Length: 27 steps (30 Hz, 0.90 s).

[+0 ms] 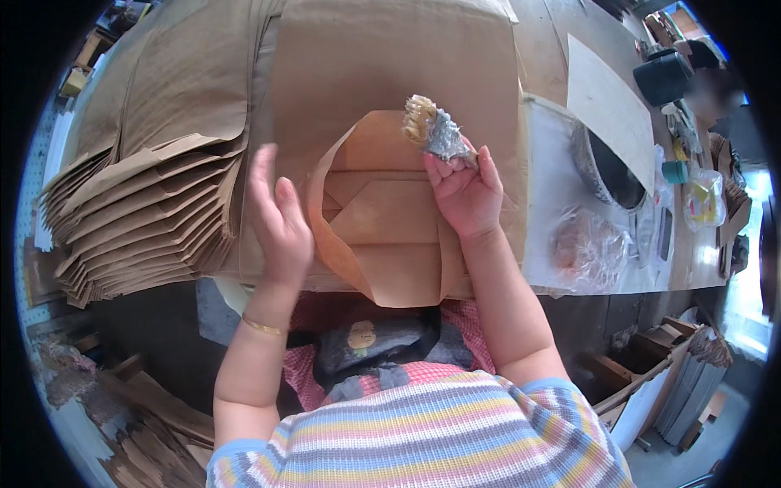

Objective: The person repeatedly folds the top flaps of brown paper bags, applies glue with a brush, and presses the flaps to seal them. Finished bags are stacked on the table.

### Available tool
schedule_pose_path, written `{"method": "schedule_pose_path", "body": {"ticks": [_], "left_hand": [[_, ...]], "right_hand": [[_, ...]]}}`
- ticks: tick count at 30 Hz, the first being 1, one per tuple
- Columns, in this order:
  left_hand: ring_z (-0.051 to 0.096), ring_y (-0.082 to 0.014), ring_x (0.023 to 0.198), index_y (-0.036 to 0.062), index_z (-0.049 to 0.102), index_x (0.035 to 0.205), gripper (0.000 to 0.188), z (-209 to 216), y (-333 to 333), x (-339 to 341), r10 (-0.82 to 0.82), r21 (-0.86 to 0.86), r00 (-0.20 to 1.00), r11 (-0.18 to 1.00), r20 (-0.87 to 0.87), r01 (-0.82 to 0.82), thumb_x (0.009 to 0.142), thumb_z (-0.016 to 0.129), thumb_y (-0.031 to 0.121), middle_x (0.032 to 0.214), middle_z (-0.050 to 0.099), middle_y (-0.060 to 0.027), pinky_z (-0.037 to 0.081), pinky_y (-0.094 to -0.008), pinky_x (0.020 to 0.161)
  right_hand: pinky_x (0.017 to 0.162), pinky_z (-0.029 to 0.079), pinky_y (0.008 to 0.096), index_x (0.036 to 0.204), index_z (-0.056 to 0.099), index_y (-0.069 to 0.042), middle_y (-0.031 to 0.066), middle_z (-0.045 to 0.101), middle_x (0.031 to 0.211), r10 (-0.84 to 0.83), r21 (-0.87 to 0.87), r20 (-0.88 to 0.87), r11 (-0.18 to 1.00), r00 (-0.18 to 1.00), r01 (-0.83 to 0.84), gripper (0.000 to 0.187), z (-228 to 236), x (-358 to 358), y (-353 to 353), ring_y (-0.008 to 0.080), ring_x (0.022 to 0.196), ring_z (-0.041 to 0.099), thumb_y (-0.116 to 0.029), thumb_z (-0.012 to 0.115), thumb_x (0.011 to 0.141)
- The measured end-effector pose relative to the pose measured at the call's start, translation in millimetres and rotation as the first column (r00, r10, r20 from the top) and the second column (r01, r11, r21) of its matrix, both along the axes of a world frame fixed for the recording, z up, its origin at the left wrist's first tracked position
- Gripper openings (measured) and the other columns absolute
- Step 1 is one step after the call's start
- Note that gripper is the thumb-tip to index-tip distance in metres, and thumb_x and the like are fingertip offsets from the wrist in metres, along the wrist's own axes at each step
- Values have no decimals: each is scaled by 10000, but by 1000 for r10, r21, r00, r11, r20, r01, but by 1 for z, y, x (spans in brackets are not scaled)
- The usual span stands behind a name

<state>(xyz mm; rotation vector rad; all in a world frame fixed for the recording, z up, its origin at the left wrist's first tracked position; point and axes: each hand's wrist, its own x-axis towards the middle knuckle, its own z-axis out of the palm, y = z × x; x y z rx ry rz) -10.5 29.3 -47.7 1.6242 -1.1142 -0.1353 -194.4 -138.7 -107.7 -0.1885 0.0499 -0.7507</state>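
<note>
A brown kraft paper bag [389,213] lies on the table in front of me, its end spread apart so that the folded flaps inside show. At its right side my right hand [468,195] is closed around a brush [439,134] with pale, clumped bristles and a grey, crusted body. The bristles point up and left, over the bag's far edge. My left hand [282,220] is held beside the bag's left edge with its fingers stretched out and nothing in them. Whether it touches the paper, I cannot tell.
Several folded paper bags [154,211] are stacked in a fan at the left. More brown paper [390,57] lies beyond the bag. On the right stand a dark bowl [606,167] partly under a pale board [610,106], a crumpled clear plastic bag [590,248] and a dark container [663,77].
</note>
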Motion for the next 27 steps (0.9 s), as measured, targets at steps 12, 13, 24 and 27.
{"method": "schedule_pose_path", "body": {"ticks": [12, 13, 24, 27], "left_hand": [[260, -282, 1445, 46, 327, 1483, 653, -54, 9, -9, -365, 606, 732, 791, 575, -82, 952, 466, 399, 1561, 284, -145, 167, -448, 1191], [256, -287, 1445, 50, 333, 1481, 659, -49, 20, -9, -450, 653, 712, 757, 539, -16, 950, 467, 417, 1561, 282, -146, 162, -448, 1192], [230, -340, 1443, 71, 337, 1480, 777, -39, -14, 14, -554, 666, 649, 740, 521, 97, 881, 557, 516, 1560, 260, -171, 158, -444, 1196], [225, -338, 1445, 74, 337, 1481, 766, -37, -14, 17, -552, 669, 636, 739, 539, 75, 893, 542, 519, 1562, 258, -169, 154, -439, 1197]], "right_hand": [[968, 487, 413, 1224, 561, -34, 86, 674, 1037, 38, -138, -191, 988, 981, -65, 342, -9, -3, 1, 185, 919, 641, -290, 454, 1024], [945, 495, 408, 1219, 566, -35, 81, 666, 1051, 86, -148, -196, 982, 977, -116, 335, -12, -5, -2, 177, 925, 633, -286, 463, 1022], [634, 537, 288, 1101, 639, 24, 119, 667, 912, 169, -204, -765, 852, 621, -483, 393, 31, -71, 59, 176, 746, 644, -290, 712, 876], [668, 540, 301, 1040, 689, 16, 99, 680, 922, -201, -622, -708, 632, 677, -463, 215, 71, -109, 62, 176, 795, 657, -105, 707, 864]]}}
